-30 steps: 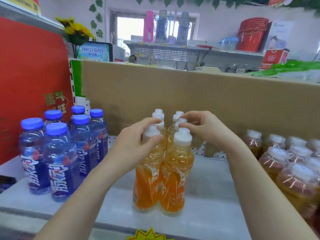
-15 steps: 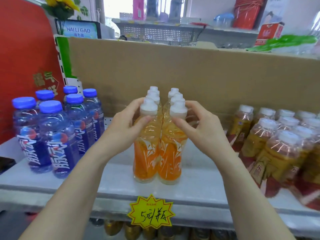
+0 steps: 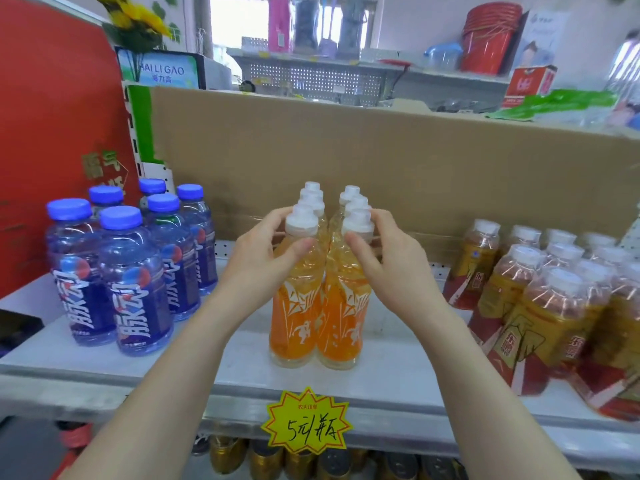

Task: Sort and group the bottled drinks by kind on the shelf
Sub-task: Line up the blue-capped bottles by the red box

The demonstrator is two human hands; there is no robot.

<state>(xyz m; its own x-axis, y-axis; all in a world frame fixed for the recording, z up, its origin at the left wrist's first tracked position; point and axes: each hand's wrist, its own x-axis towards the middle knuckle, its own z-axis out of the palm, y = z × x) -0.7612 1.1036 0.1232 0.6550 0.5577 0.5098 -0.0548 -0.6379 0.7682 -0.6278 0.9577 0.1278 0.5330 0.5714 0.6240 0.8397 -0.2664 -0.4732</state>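
Note:
Several orange drink bottles [image 3: 317,317] with white caps stand in two rows in the middle of the white shelf [image 3: 228,362]. My left hand [image 3: 258,263] grips the neck of the front left orange bottle. My right hand [image 3: 389,263] grips the neck of the front right one. Several blue-capped bottles [image 3: 135,289] stand grouped at the left. Tea bottles [image 3: 540,306] with white caps and red-gold labels are grouped at the right.
A cardboard sheet [image 3: 398,161] backs the shelf and a red panel [image 3: 52,133] closes the left end. A yellow price tag [image 3: 306,422] hangs on the shelf's front edge, with gold cans [image 3: 266,460] on the level below.
My right hand has come from the rear caps to the front right bottle's neck. Both hands now hold the front pair. The view has tilted down a little.

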